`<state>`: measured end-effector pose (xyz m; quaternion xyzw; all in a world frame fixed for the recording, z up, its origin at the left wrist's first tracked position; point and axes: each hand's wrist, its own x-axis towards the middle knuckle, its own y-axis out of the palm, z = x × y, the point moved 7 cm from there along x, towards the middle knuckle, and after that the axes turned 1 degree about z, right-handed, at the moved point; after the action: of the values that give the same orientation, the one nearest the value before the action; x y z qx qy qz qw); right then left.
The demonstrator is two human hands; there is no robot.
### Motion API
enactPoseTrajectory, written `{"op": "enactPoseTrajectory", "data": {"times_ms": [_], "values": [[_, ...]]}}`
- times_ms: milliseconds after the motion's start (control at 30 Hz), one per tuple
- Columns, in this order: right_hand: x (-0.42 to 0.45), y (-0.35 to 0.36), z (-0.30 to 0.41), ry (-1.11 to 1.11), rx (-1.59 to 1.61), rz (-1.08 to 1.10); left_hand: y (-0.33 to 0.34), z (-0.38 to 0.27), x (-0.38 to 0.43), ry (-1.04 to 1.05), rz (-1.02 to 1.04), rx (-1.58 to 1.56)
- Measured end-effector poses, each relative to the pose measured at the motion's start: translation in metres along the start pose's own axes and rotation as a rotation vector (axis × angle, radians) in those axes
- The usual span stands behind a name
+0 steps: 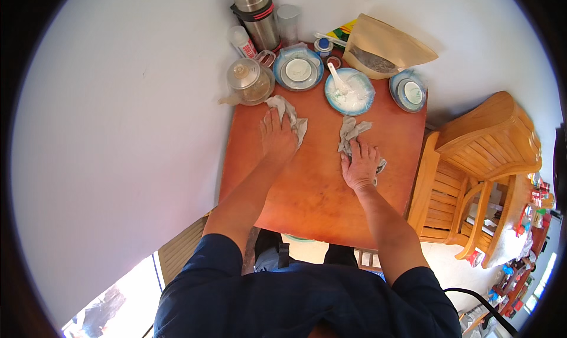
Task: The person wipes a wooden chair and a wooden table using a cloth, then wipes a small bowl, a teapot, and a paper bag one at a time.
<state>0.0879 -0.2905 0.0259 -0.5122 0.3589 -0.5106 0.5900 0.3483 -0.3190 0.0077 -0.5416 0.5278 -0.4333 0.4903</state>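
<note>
My left hand [279,138] lies palm down on a crumpled grey cloth [302,126] on the red-brown wooden tabletop [316,174]. Folds of that cloth stick out past the fingers and to the right of the hand. Over to the right, my right hand [362,167] presses on a second crumpled grey cloth [347,132], which shows ahead of the fingers and beside the wrist. A glass teapot [250,83] stands just beyond my left hand. Beyond my right hand is a blue-rimmed plate [350,103] with a white spoon [335,74] on it.
Wrapped dish stacks [299,83] [405,96], a steel thermos [261,26], a spray can [242,41], a clear cup [289,23], a blue-capped can [323,47] and a brown paper pouch [385,41] line the back. A white wall [133,116] borders the left; a wooden chair [469,169] stands right.
</note>
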Motion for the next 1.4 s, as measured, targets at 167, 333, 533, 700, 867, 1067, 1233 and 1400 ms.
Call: {"op": "enactPoseTrajectory", "data": {"times_ms": [167, 333, 533, 700, 867, 1067, 1233, 1400], "values": [[0.001, 0.001, 0.003, 0.003, 0.039, 0.018, -0.008, 0.004, 0.042, -0.132, 0.031, -0.052], [0.000, -0.001, -0.003, 0.016, 0.051, 0.007, -0.017, 0.008, 0.010, -0.230, 0.088, -0.084], [-0.001, -0.004, -0.004, 0.001, 0.081, -0.013, -0.035, -0.007, -0.014, -0.134, -0.097, -0.184], [0.002, -0.002, 0.000, 0.013, 0.087, 0.013, -0.017, -0.015, 0.019, -0.003, -0.094, -0.080], [0.002, -0.002, -0.005, 0.031, 0.064, 0.036, -0.010, -0.020, 0.048, 0.185, -0.089, -0.143], [0.001, -0.001, -0.003, 0.017, 0.059, 0.030, -0.007, -0.003, 0.068, -0.060, -0.092, -0.196], [0.001, -0.005, -0.002, 0.015, 0.060, 0.020, -0.016, -0.010, 0.074, -0.077, -0.037, -0.163], [0.002, -0.008, 0.003, 0.013, 0.071, 0.028, -0.020, -0.010, 0.069, -0.061, -0.010, -0.128]]}}
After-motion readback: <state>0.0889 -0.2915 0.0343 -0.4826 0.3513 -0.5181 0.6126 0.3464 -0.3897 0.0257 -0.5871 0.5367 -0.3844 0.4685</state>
